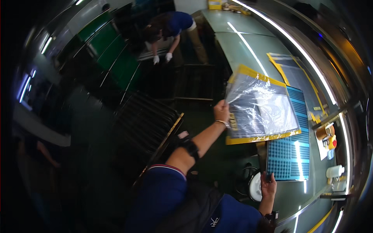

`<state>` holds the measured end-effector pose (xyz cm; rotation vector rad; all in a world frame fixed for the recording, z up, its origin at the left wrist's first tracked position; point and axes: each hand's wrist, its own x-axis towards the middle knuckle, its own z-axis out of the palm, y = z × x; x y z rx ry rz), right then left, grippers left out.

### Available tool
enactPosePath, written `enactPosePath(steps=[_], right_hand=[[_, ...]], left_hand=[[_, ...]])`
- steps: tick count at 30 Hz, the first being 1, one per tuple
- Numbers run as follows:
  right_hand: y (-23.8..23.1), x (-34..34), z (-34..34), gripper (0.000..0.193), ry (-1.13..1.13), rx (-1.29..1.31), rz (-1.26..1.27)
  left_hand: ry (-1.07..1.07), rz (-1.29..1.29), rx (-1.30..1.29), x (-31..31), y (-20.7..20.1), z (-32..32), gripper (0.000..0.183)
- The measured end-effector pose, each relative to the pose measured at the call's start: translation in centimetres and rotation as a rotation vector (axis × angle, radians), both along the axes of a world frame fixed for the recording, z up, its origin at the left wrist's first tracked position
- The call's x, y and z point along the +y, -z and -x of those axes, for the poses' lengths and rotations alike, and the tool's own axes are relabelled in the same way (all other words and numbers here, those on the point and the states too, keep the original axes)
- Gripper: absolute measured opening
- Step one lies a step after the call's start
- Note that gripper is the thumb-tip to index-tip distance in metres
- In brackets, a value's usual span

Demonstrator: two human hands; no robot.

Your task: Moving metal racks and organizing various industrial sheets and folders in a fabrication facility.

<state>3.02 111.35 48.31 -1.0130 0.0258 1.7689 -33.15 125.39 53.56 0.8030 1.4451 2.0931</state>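
Observation:
My left hand is closed on the left edge of a clear plastic sheet with yellow tape borders. The sheet is raised and tilted, and light glares off its wrinkled surface. Partly beneath it lies a blue panel with a dark grid of dots, resting on the green worktop. My right hand is at that panel's near left corner, fingers bent at its edge. Part of the panel is hidden under the sheet.
Another yellow-bordered sheet lies farther along the green worktop. A tape roll and a white bottle stand at the right. A round white stool is below the worktop edge. Black racks and a bending co-worker are left.

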Motion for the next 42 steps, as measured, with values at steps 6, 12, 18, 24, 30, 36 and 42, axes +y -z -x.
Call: enactPosePath(steps=[6, 12, 18, 24, 30, 36, 42], right_hand=[[0.7, 1.5, 0.1, 0.036, -0.009, -0.133, 0.041], [1.0, 2.2, 0.6, 0.032, -0.039, -0.086, 0.054], [0.7, 2.9, 2.9, 0.029, -0.086, -0.025, 0.219], [1.3, 1.7, 5.3, 0.031, -0.052, -0.130, 0.147], [-0.5, -1.5, 6.7, 0.059, -0.562, -0.265, 0.229], [-5.7, 1.3, 10.7, 0.038, -0.581, -1.776, -0.475], [-3.6, 3.0, 11.0, 0.096, -0.702, -2.161, -0.521]], left_hand=[[-0.288, 0.152, -0.335, -21.0, -0.9, 17.3, 0.014], [-0.881, -0.040, -0.527, -35.8, 1.1, 19.6, 0.020], [-1.055, -0.143, -0.828, -33.6, 11.5, 24.1, 0.034], [-1.196, -0.156, -1.107, -24.9, 15.3, 27.4, 0.045], [-0.235, 0.058, -1.607, -21.9, 18.4, 23.8, 0.061], [0.913, 0.849, -0.639, -15.8, 6.2, 4.5, 0.039], [1.142, 0.709, -0.914, -9.7, 9.7, -10.0, 0.048]])
